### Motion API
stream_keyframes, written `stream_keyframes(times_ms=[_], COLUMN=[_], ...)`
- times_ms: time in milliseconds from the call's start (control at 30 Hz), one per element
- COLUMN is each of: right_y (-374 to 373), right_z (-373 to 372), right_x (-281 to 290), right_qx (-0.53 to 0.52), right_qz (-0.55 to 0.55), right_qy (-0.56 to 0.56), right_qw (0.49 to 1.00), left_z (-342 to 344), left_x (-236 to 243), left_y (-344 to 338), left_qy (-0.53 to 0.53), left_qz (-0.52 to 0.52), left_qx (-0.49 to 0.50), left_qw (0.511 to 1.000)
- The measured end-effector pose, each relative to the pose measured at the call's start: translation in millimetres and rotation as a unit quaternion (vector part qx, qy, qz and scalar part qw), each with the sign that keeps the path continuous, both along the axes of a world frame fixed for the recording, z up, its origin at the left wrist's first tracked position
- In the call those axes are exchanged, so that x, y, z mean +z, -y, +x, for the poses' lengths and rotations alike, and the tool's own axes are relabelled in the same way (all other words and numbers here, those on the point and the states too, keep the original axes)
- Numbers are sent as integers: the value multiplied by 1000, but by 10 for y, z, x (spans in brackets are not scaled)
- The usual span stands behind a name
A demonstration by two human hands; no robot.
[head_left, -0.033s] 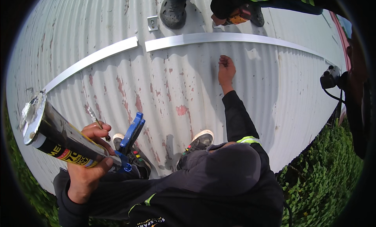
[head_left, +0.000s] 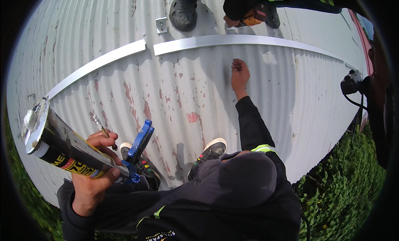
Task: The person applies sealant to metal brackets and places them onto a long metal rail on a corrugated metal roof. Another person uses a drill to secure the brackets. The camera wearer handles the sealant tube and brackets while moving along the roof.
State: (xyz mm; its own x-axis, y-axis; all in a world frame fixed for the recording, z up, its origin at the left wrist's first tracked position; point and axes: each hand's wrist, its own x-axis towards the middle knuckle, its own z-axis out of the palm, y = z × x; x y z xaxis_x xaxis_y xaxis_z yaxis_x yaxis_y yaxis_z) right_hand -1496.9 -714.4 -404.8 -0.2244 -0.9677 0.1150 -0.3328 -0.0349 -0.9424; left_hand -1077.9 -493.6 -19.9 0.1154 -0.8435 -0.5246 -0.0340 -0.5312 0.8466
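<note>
A caulking gun with a dark sealant cartridge is in my left hand, my fingers wrapped round it. Whitish sealant smears the cartridge's round end, which points up and left. The gun's blue handle and trigger stick out to the right of the hand. Between my left fingers is also a thin rod with a pale, smeared tip; its kind is unclear. My right hand is stretched forward over the roof, just short of the long aluminium rail. Its fingers are curled together, with nothing visible in them.
A second rail lies left of a small gap. Beyond it a small metal bracket sits on the corrugated roof, whose paint is flaking. A co-worker holds an orange-and-black tool. Green plants grow past the roof's edge.
</note>
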Motion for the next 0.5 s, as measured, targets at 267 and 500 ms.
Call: stream_keyframes(times_ms=[267,500], right_y=[70,53], right_z=[118,157], right_x=[65,124], right_qx=[-18,-21], right_qz=[-46,-77], right_qy=[-112,-157], right_qw=[992,984], left_z=[-22,-14], left_x=[-45,-56], left_y=[47,25], left_qy=[-17,-24], left_qz=[-9,-13], left_qx=[8,16], left_qw=[1000,999])
